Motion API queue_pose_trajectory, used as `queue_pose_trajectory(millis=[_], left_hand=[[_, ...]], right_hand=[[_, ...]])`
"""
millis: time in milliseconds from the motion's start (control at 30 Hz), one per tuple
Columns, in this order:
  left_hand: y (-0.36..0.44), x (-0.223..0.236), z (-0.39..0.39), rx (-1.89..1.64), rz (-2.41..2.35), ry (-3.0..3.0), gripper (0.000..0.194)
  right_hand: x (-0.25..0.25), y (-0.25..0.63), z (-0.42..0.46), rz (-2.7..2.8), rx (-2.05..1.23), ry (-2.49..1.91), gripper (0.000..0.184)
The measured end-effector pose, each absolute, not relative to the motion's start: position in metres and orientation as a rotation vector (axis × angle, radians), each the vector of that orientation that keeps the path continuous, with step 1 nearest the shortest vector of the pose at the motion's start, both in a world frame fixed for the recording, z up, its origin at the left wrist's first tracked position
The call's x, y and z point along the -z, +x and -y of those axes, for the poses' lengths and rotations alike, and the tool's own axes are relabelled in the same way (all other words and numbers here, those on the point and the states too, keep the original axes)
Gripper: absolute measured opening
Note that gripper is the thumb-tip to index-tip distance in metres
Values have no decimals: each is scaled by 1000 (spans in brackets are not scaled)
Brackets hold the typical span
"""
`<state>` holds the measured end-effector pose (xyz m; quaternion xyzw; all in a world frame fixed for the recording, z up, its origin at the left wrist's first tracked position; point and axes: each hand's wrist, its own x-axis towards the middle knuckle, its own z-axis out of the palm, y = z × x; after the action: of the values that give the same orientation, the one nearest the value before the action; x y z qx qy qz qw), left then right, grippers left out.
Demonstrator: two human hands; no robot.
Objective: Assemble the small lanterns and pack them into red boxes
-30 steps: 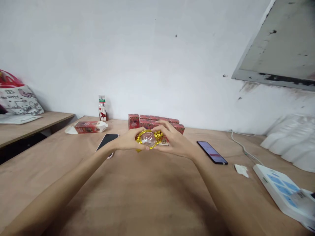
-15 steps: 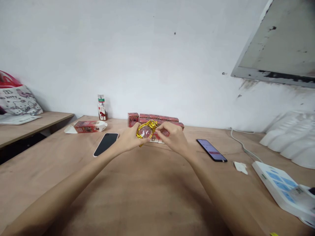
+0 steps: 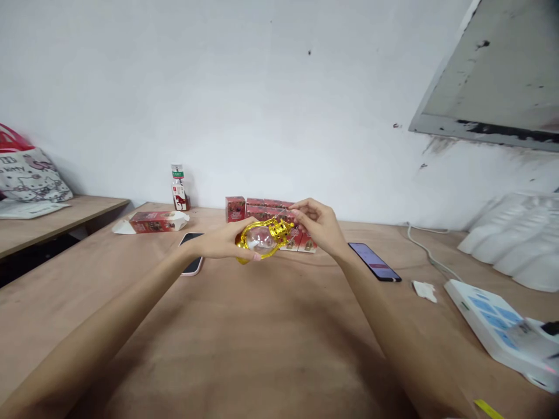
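My left hand is wrapped round the base end of a small lantern with a shiny gold frame and a clear round globe. The lantern lies tilted on its side in the air, its gold cap toward the right. At that cap, my right hand has thumb and fingers pinched together on what looks like a thin, pale loop; its far end is hidden by the fingers. Behind both hands stand rows of small red boxes, partly covered by the lantern and my right hand.
An opened red carton and a small bottle are at the back left. One phone lies under my left forearm, another phone on the right. A white power strip, paper scrap and white stacked forms are further right.
The lantern has turned so its cap points right, showing more of the globe. My right hand has moved right and up, drawing out the thin loop. My left hand has shifted slightly left.
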<state>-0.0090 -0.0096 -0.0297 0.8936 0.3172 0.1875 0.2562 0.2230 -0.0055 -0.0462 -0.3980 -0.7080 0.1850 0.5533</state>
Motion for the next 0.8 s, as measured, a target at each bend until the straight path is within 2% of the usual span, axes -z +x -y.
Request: queue_pose_trajectory(millis=[233, 367, 500, 800], left_hand=[[8, 44, 17, -579, -1106, 2472, 53], [27, 60, 28, -686, -1242, 2433, 56], [41, 72, 38, -741, -1289, 2340, 57], [34, 72, 26, -553, -1411, 2496, 51]], right_hand=[[51, 205, 13, 1748, -599, -1043, 37], [55, 200, 16, 1799, -412, -1102, 37], [59, 198, 13, 1822, -214, -1156, 26], [61, 206, 6, 1878, 227, -1372, 29]])
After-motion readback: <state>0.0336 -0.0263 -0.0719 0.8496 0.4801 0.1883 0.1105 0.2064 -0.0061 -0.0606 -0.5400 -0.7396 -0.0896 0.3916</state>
